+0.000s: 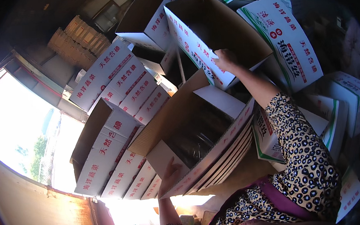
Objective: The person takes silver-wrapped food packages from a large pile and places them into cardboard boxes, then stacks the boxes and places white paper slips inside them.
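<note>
My right hand (226, 60) grips the near upper edge of an empty open-topped cardboard carton (224, 28), white outside and brown inside. This carton is tilted, with its opening facing me. Below it, a second open carton (178, 119) sits on top of a stack, and clear or dark plastic film (198, 143) lies inside it. My left hand (171, 174) rests on that carton's short white end flap (166, 157), fingers extended and apart. Another short flap (219, 101) stands at the opposite end.
Stacked white printed cartons (123, 85) rise at the left, an open one (101, 145) topping the nearer stack. Printed cartons (284, 42) crowd the right side. Brown bundled cardboard (77, 41) is piled at the back. A bright doorway (17, 126) opens at the left.
</note>
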`<state>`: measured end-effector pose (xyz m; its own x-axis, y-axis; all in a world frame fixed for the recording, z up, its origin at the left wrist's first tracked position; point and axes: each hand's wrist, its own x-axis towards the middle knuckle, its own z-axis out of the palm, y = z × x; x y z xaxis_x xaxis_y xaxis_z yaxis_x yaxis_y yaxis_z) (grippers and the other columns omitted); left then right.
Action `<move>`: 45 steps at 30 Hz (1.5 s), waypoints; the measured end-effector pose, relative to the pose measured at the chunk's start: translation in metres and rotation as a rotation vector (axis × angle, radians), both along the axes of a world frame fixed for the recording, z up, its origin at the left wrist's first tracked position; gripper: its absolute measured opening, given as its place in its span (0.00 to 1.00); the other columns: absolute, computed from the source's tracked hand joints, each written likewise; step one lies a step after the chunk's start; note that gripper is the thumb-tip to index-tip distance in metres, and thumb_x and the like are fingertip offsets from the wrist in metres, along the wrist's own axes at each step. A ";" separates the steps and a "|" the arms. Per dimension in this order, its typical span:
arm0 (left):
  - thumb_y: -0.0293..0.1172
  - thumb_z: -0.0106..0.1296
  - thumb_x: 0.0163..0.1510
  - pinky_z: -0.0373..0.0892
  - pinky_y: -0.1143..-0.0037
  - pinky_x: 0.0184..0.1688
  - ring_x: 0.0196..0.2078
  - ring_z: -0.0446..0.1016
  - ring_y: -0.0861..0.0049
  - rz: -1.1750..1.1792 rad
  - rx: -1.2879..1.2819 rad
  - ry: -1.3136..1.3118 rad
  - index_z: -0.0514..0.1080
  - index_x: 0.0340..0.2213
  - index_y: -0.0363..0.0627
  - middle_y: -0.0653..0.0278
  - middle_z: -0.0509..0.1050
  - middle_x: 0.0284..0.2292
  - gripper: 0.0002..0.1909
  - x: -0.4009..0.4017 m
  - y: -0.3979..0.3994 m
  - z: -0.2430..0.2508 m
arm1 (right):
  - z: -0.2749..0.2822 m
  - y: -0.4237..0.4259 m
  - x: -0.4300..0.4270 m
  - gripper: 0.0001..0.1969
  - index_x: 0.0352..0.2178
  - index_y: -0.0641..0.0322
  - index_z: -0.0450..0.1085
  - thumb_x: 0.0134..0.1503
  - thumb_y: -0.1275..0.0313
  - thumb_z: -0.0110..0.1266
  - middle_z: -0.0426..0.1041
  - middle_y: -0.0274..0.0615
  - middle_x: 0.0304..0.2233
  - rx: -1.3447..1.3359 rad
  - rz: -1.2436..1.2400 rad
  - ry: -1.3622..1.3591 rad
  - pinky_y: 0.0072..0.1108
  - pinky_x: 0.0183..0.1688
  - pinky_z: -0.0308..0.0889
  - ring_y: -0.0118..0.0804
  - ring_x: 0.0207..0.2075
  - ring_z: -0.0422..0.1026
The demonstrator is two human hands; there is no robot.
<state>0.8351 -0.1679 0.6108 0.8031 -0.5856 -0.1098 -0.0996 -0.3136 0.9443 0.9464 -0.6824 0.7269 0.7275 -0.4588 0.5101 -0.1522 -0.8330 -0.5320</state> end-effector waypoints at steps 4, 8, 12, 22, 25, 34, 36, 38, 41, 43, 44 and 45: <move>0.23 0.43 0.54 0.61 0.78 0.49 0.45 0.65 0.75 0.046 0.037 -0.011 0.48 0.57 0.39 0.58 0.68 0.41 0.31 0.004 0.001 0.003 | 0.033 -0.006 -0.053 0.10 0.27 0.65 0.70 0.53 0.68 0.53 0.75 0.48 0.27 0.045 0.141 -0.157 0.26 0.29 0.70 0.38 0.27 0.75; 0.24 0.44 0.54 0.60 0.78 0.50 0.46 0.65 0.75 -0.010 -0.014 -0.017 0.47 0.57 0.39 0.58 0.68 0.41 0.31 0.016 -0.004 0.002 | 0.079 -0.001 -0.123 0.12 0.26 0.66 0.68 0.54 0.65 0.52 0.75 0.46 0.25 -0.145 0.272 -0.397 0.18 0.21 0.67 0.31 0.19 0.74; 0.26 0.45 0.53 0.60 0.79 0.49 0.46 0.65 0.76 0.006 -0.104 -0.037 0.48 0.57 0.38 0.58 0.68 0.41 0.32 0.020 0.009 -0.005 | 0.118 0.036 -0.179 0.17 0.33 0.65 0.68 0.54 0.58 0.52 0.76 0.44 0.29 -0.048 0.454 -0.518 0.17 0.25 0.70 0.30 0.26 0.76; 0.27 0.44 0.53 0.65 0.82 0.37 0.32 0.69 0.83 0.773 -0.930 -0.050 0.64 0.48 0.38 0.65 0.72 0.30 0.19 -0.068 0.087 -0.062 | 0.136 0.118 -0.197 0.30 0.43 0.64 0.67 0.44 0.53 0.59 0.72 0.46 0.38 -0.033 0.325 -0.636 0.27 0.38 0.70 0.39 0.37 0.72; 0.27 0.44 0.52 0.64 0.83 0.36 0.31 0.69 0.84 0.914 -0.681 -0.010 0.65 0.47 0.39 0.66 0.72 0.28 0.19 -0.143 0.131 -0.117 | 0.127 0.163 -0.197 0.26 0.45 0.65 0.65 0.48 0.60 0.57 0.70 0.49 0.42 -0.330 0.590 -0.650 0.30 0.40 0.69 0.43 0.40 0.71; 0.25 0.50 0.41 0.68 0.79 0.31 0.28 0.71 0.79 1.402 -0.214 0.516 0.68 0.42 0.37 0.61 0.74 0.30 0.22 -0.510 0.203 -0.299 | 0.084 0.374 -0.242 0.19 0.37 0.67 0.69 0.45 0.66 0.60 0.71 0.46 0.35 -0.723 0.966 -0.309 0.27 0.36 0.66 0.38 0.34 0.71; 0.24 0.48 0.41 0.68 0.80 0.30 0.27 0.71 0.80 1.597 -0.151 0.690 0.68 0.42 0.38 0.61 0.74 0.28 0.21 -0.601 0.188 -0.292 | 0.065 0.456 -0.279 0.13 0.31 0.68 0.71 0.44 0.70 0.60 0.72 0.43 0.27 -0.274 1.330 0.185 0.25 0.31 0.66 0.34 0.28 0.71; 0.23 0.47 0.42 0.67 0.80 0.27 0.24 0.71 0.80 1.813 -0.208 0.708 0.68 0.42 0.37 0.61 0.74 0.25 0.21 -0.677 0.173 -0.320 | 0.040 0.498 -0.289 0.10 0.28 0.69 0.71 0.44 0.74 0.59 0.72 0.42 0.25 -0.052 1.765 0.363 0.22 0.28 0.66 0.32 0.26 0.71; 0.25 0.45 0.46 0.62 0.84 0.19 0.20 0.68 0.84 2.160 -0.282 0.580 0.65 0.44 0.38 0.64 0.72 0.24 0.20 -0.744 0.139 -0.331 | 0.003 0.530 -0.296 0.11 0.31 0.69 0.72 0.42 0.79 0.58 0.71 0.44 0.25 -0.230 2.101 0.292 0.23 0.29 0.66 0.35 0.26 0.70; 0.25 0.44 0.47 0.61 0.84 0.19 0.20 0.67 0.84 2.365 -0.447 0.495 0.64 0.44 0.40 0.65 0.72 0.23 0.19 -0.772 0.090 -0.318 | -0.029 0.547 -0.302 0.12 0.32 0.67 0.72 0.42 0.79 0.57 0.71 0.45 0.24 -0.301 2.233 0.351 0.24 0.31 0.66 0.38 0.27 0.71; 0.25 0.44 0.48 0.62 0.84 0.18 0.19 0.67 0.84 2.441 -0.344 0.563 0.64 0.45 0.41 0.65 0.72 0.23 0.19 -0.784 0.062 -0.316 | -0.043 0.558 -0.308 0.11 0.32 0.64 0.72 0.42 0.78 0.57 0.72 0.45 0.24 -0.387 2.270 0.434 0.24 0.33 0.66 0.40 0.28 0.71; 0.25 0.45 0.48 0.63 0.83 0.18 0.19 0.68 0.83 2.479 -0.487 0.625 0.65 0.44 0.41 0.64 0.72 0.23 0.19 -0.790 0.033 -0.315 | -0.052 0.560 -0.318 0.11 0.32 0.63 0.72 0.43 0.75 0.56 0.73 0.44 0.24 -0.425 2.311 0.441 0.26 0.33 0.67 0.41 0.28 0.71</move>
<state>0.0450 -0.1352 0.2962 -0.2792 0.7084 -0.6483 0.0622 0.6871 0.7239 0.6283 -0.1227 0.6745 -0.2506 0.9663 0.0583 0.7909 0.2391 -0.5633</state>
